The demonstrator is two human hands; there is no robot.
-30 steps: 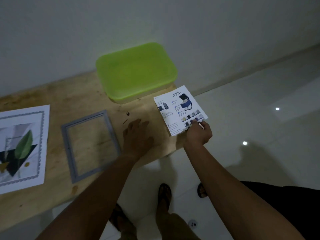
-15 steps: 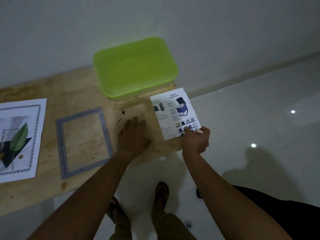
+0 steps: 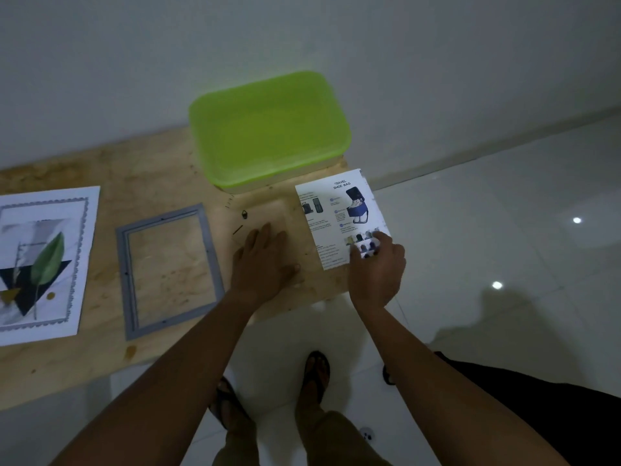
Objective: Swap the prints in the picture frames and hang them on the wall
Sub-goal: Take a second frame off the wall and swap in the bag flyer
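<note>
Since a moment ago your right hand [image 3: 376,264] has lowered the shoe-bag print [image 3: 339,216] toward the table's right end; fingers pinch its near corner. Keep your flat, open left hand [image 3: 265,260] steadying the backing, and lay it square.

Green lidded box [image 3: 268,132] on wooden table [image 3: 100,358], tiled floor [image 3: 487,203]

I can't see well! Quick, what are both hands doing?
Left hand: open, flat on the backing board.
Right hand: pinching the shoe bag print.
</note>
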